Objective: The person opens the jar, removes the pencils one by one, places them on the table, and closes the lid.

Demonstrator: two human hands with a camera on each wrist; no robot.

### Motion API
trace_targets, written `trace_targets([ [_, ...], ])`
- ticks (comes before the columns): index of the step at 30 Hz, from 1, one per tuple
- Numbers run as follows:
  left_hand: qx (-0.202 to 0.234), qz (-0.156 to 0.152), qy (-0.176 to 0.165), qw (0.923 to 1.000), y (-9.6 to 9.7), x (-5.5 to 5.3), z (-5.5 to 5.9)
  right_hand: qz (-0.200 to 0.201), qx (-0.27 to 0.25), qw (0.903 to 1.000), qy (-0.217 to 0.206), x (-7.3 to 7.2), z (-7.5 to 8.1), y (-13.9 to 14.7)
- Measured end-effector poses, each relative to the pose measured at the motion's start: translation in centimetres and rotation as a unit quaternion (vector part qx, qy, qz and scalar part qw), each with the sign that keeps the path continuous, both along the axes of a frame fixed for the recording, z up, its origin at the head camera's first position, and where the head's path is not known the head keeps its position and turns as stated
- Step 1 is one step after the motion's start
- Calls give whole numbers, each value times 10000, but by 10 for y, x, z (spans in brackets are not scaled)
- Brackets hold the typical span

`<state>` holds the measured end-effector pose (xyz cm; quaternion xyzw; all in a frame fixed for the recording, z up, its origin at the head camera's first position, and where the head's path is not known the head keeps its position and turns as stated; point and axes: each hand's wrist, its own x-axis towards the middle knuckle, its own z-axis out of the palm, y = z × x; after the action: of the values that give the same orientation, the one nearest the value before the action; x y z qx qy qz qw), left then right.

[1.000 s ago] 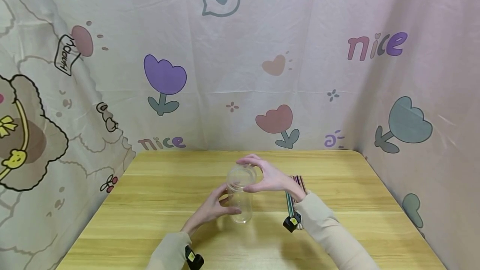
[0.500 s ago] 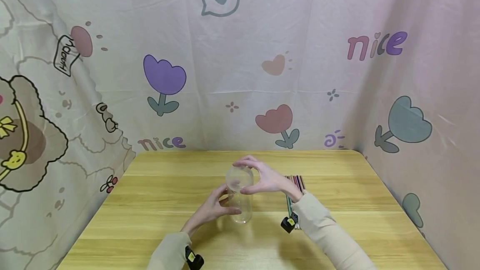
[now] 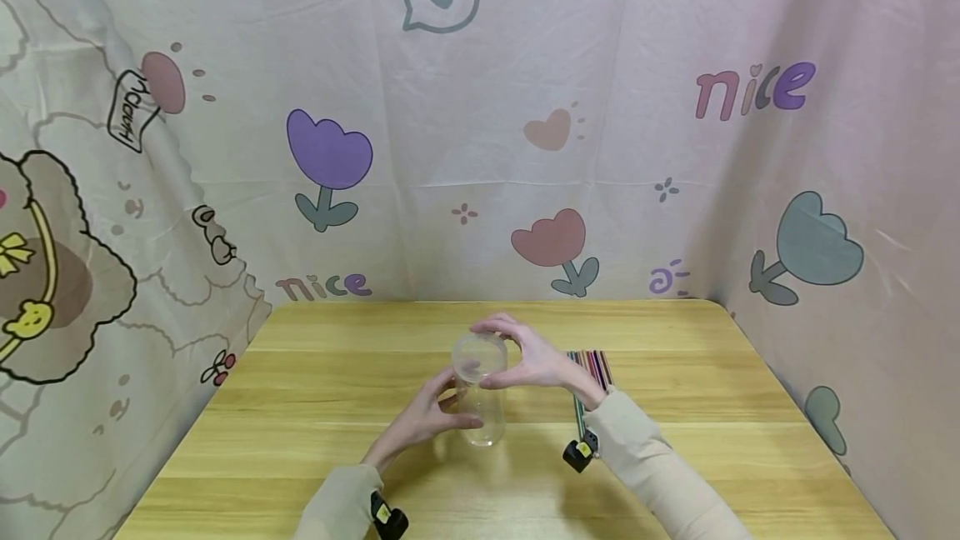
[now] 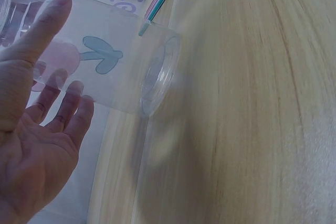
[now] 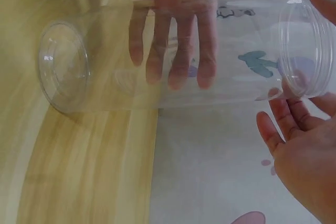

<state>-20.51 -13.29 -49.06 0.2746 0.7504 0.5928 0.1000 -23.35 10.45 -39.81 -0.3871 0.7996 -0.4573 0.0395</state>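
A clear, see-through jar (image 3: 483,423) stands upright on the table in the head view. My left hand (image 3: 427,417) grips its side, thumb in front and fingers round the back. Those fingers show through the wall in the right wrist view, where the jar (image 5: 113,90) lies across the picture. At the top, my right hand (image 3: 531,358) holds the clear lid (image 3: 478,348) by its edge, thumb on the near side and fingers on the far side. In the right wrist view the right hand (image 5: 310,153) surrounds the jar's ridged top end. Nothing shows inside the jar.
Several thin coloured sticks (image 3: 597,367) lie side by side on the wooden table (image 3: 337,365), partly hidden behind my right forearm. A printed cloth (image 3: 450,148) hangs along the table's back and sides.
Over the last second my right hand and the lid shift slightly left and down on the jar's top; since half a second ago they barely move. The left hand and jar stay put.
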Motion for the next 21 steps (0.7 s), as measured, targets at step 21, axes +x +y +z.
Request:
trace_targets([
  [21,36,24,-26,10000,0,0,0,-1334,-445,9897,253,22,-12,-16],
])
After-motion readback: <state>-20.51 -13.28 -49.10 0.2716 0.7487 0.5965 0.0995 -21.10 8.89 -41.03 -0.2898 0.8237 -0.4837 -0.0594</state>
